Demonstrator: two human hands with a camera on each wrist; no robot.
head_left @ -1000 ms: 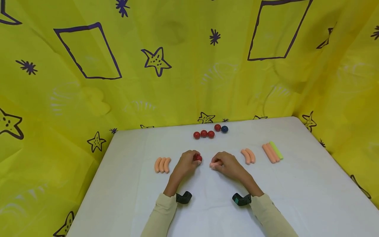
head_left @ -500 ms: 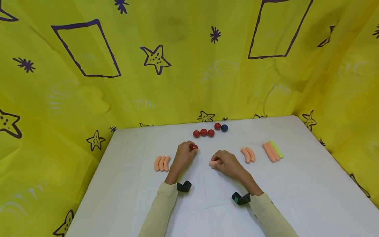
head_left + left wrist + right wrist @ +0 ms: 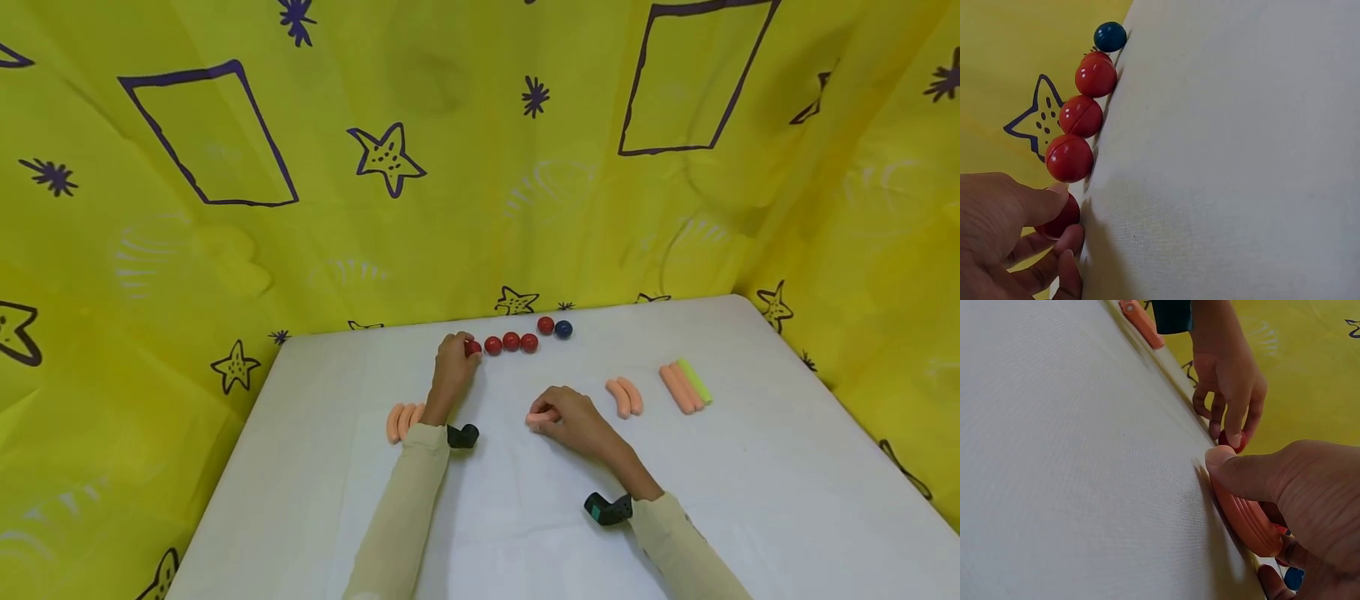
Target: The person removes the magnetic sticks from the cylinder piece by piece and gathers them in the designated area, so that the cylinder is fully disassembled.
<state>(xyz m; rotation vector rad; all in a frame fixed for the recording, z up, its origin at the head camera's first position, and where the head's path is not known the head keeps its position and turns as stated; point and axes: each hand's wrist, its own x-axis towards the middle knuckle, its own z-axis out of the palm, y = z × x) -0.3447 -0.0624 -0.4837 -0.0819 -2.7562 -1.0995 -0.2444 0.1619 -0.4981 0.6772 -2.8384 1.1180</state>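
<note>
My left hand [image 3: 453, 368] pinches a glossy red ball [image 3: 1067, 219] between thumb and fingers, at the left end of a row of red balls [image 3: 512, 342]. In the left wrist view a small gap shows between the held ball and the nearest red ball [image 3: 1070, 159]. Nearer the middle of the table, my right hand [image 3: 576, 420] grips a curved, sausage-shaped orange piece [image 3: 1244, 519] by thumb and fingers. Fine ridges run along that piece, and the fingers hide part of it.
Behind the row lie another red ball [image 3: 545, 326] and a dark blue ball [image 3: 563, 330]. Curved orange pieces [image 3: 394, 423] lie partly behind the left wrist, with two more [image 3: 624, 397] to the right. Straight orange sticks [image 3: 682, 389] and a green stick [image 3: 694, 382] lie farther right.
My left hand has carried the red ball away from me and leftward, up to the end of the row. The right hand stays nearly in place, holding the orange piece.
</note>
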